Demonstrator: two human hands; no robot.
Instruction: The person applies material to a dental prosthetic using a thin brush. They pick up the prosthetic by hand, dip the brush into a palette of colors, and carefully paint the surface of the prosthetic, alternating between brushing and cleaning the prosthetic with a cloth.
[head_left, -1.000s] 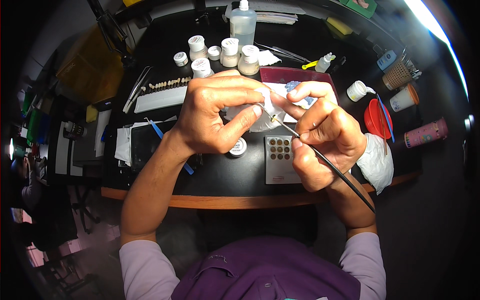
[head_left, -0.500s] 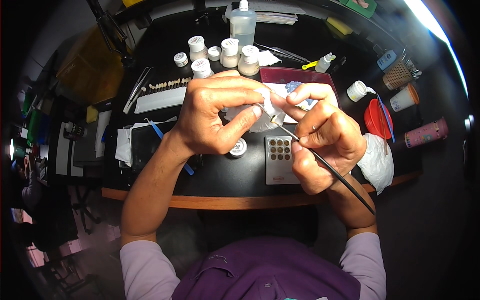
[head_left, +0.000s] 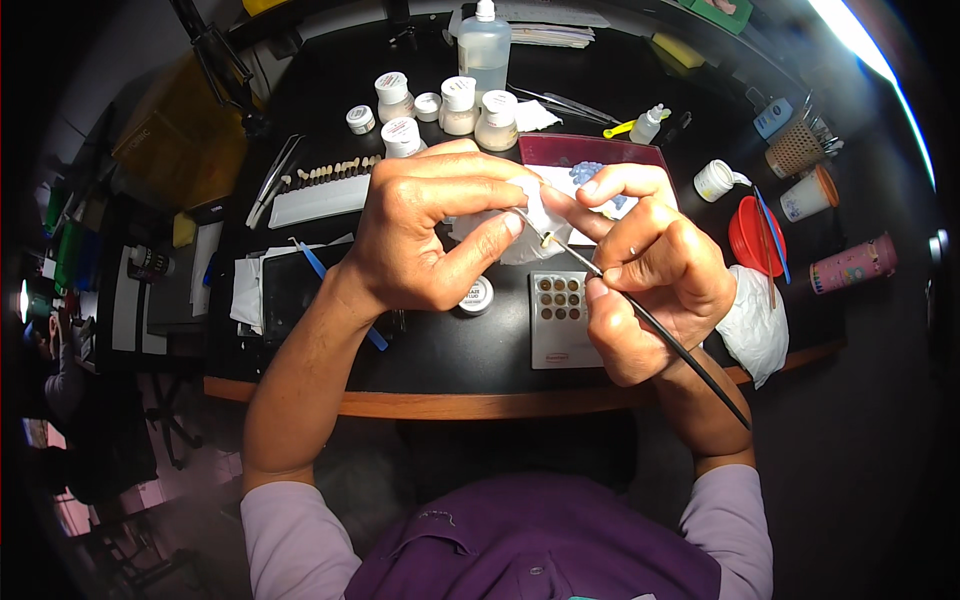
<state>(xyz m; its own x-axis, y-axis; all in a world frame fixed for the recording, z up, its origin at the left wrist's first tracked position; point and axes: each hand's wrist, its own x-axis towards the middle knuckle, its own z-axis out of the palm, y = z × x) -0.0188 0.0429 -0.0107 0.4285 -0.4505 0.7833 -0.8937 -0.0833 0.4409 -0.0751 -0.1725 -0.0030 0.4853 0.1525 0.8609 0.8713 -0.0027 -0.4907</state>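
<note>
My left hand is raised over the table, thumb and fingers pinched on a thin, pale, metal-looking holder. At the holder's end sits a tiny tooth-like piece, cream and dark, too small to make out well. In my right hand is a slim brush with a black handle, gripped between thumb and fingers. Its tip meets or nearly meets the tiny piece. Behind the fingertips lies crumpled white tissue, partly hidden. Below the hands are a palette of small round colour pans and a white-lidded jar.
Several white-capped jars and a clear bottle stand at the back. A tooth shade guide and tweezers lie left. On the right are a red bowl, a pink cylinder and a white cloth.
The brush tip and my right fingers have shifted very slightly against the tiny piece. My left hand keeps its place and grip.
</note>
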